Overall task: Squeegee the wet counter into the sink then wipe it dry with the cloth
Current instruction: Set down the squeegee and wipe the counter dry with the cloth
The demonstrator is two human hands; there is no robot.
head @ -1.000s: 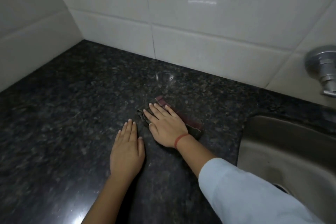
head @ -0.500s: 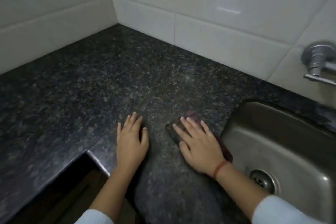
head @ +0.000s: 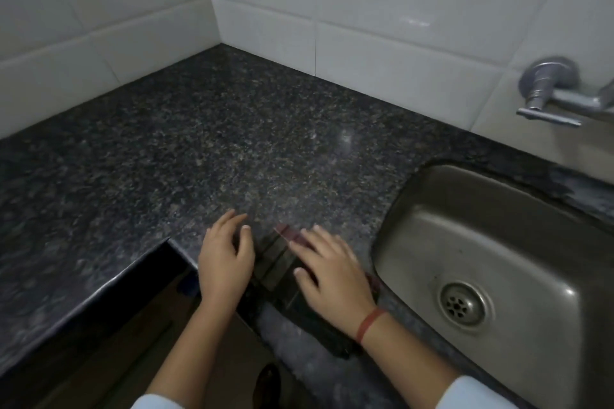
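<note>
The right hand (head: pixel 332 279) lies flat, fingers spread and pressed down on the cloth (head: pixel 282 266), a dark folded piece with a reddish edge showing just past the fingertips. Most of the cloth sits under the palm and out to its left; a dark end also shows under the wrist, near the red band (head: pixel 368 325). Nothing is pinched: the grip is an open palm bearing on the fabric. The left hand (head: pixel 226 262) rests just left of the cloth, fingers loosely curled and slightly apart, holding nothing; whether its thumb touches the cloth I cannot tell.

Both hands sit at the front edge of the counter (head: pixel 232 149), beside the inner corner of its L-shaped cut. Right of the right hand, just past a narrow strip of stone, lies the sink (head: pixel 498 226) with its drain (head: pixel 463 304). Beyond and to the right, a tap (head: pixel 558 93) juts from the tiled wall (head: pixel 398 26). No obstacle stands on the stone ahead of the hands.

Compared with half a second ago, the cloth and right hand have drawn nearer the front edge, and more of the cloth shows between the hands. The left hand, flat before, now has curled fingers.
</note>
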